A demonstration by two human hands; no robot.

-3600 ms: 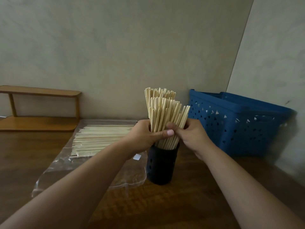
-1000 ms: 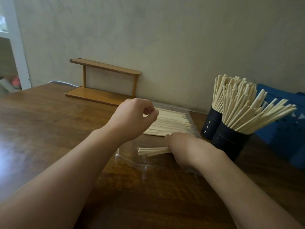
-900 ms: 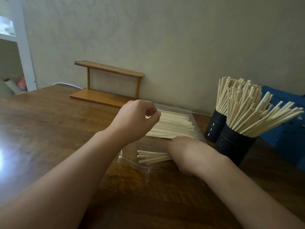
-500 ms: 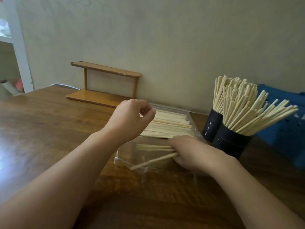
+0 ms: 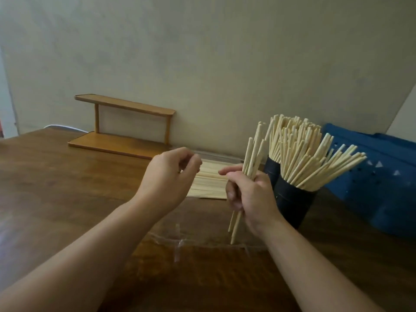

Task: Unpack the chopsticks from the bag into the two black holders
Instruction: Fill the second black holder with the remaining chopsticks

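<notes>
My right hand [image 5: 252, 197] grips a small bunch of pale wooden chopsticks [image 5: 253, 154] held nearly upright, tips pointing down over the clear plastic bag [image 5: 191, 235]. A flat stack of chopsticks [image 5: 209, 183] lies inside the bag between my hands. My left hand [image 5: 167, 179] hovers above the bag's left part, fingers curled loosely with nothing in them. Two black holders stand right of my right hand: the near one [image 5: 292, 206] and the far one [image 5: 271, 170], both packed with chopsticks that fan out to the right.
A blue perforated basket [image 5: 382, 176] sits at the right against the wall. A small two-tier wooden shelf [image 5: 121, 127] stands at the back left. Everything rests on a dark wooden table [image 5: 67, 188].
My right hand lifted the few chopsticks out of the bag and turned them from lying flat to nearly upright. My left hand rose slightly and stayed over the bag.
</notes>
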